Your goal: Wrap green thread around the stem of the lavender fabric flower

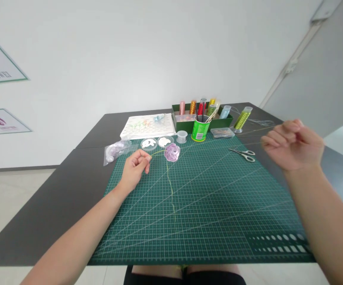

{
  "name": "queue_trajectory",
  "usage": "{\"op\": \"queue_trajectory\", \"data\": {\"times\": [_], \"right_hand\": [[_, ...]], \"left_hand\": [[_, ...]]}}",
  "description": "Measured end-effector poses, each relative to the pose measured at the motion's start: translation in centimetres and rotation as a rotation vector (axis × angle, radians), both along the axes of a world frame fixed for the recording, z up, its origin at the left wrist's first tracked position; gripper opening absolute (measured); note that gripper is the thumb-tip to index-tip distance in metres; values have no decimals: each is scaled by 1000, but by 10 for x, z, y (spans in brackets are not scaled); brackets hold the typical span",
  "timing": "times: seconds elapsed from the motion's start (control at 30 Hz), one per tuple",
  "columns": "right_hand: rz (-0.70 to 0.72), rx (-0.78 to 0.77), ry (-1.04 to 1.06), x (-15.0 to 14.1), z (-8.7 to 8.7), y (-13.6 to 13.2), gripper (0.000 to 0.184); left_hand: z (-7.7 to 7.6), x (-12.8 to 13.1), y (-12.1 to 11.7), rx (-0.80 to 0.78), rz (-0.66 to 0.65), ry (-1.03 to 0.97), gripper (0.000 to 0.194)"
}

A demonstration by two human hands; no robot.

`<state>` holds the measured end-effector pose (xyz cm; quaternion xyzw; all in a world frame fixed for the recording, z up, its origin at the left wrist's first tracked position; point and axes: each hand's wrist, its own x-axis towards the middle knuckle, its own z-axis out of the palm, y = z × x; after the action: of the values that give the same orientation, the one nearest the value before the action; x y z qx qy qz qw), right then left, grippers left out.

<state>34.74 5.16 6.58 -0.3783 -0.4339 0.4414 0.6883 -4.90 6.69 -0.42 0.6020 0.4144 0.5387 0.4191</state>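
Observation:
My left hand (136,166) pinches the thin green stem of a pale purple flower (172,152). The bloom points to the right, above the green cutting mat (207,190). A light green thread (170,186) trails from near the bloom toward the mat's front. Raised at the right, my right hand (294,144) is closed and slightly blurred. What its fingers hold, if anything, I cannot make out. Scissors (244,153) lie on the mat to the left of that hand. A spool of yellow-green thread (243,119) stands behind them, a loose strand running rightward from it.
At the back, a dark green box (184,126) holds several thread spools. A green can (200,130) with tools stands before it. Nearby are a lidded tub (182,137), a flat clear case (222,133), shallow dishes (149,144), a plastic bag (116,151) and white sheets (147,126).

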Motion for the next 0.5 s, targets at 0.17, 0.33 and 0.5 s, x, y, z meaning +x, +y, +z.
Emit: {"op": "queue_trajectory", "data": {"times": [0.17, 0.33, 0.5], "right_hand": [[-35, -92, -18, 14, -22, -35, 50], [-161, -135, -3, 20, -23, -64, 35], [-433, -291, 206, 7, -13, -88, 51]], "left_hand": [[3, 2, -16, -90, 22, -132, 21], [10, 3, -22, -149, 81, -286, 20], [12, 1, -25, -189, 79, -379, 22]]}}
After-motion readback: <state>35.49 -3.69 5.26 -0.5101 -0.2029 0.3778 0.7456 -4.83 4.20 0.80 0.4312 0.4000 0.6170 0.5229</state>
